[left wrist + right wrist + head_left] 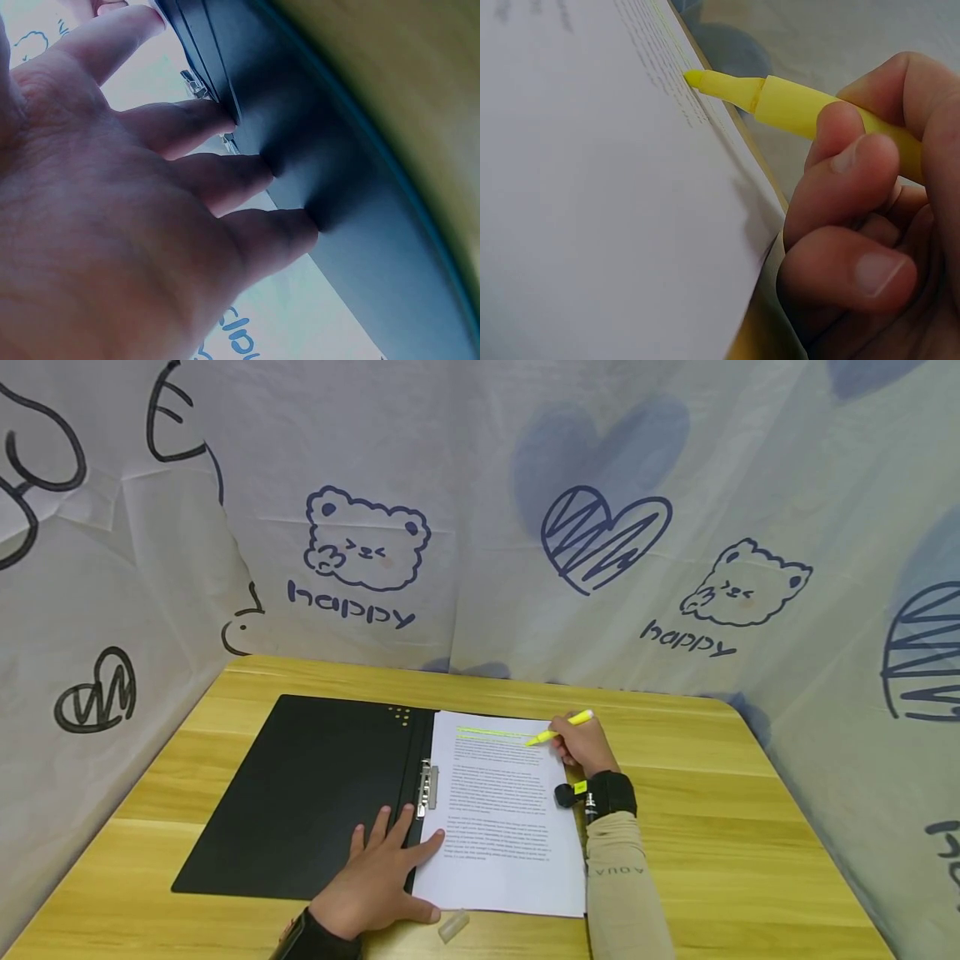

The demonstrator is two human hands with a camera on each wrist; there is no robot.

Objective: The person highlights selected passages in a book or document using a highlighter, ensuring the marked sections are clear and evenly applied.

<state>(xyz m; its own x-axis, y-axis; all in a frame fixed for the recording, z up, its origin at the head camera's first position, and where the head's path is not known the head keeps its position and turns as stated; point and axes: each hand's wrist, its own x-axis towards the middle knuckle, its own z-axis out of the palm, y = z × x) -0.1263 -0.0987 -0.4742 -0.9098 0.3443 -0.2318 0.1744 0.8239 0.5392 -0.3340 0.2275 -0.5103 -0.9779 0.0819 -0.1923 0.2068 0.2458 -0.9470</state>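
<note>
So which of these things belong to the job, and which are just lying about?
In use:
yellow highlighter, in the right hand
printed sheet, partly highlighted
black folder, touched by the left hand

Just lying about:
small pale piece on the table, perhaps the highlighter's cap
patterned cloth behind, only a backdrop

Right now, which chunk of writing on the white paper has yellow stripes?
The top paragraph of dark print on the white paper sheet, nearest the yellow highlighter pen. Its upper lines have yellow stripes; the middle paragraph and bottom paragraph show none.
</note>
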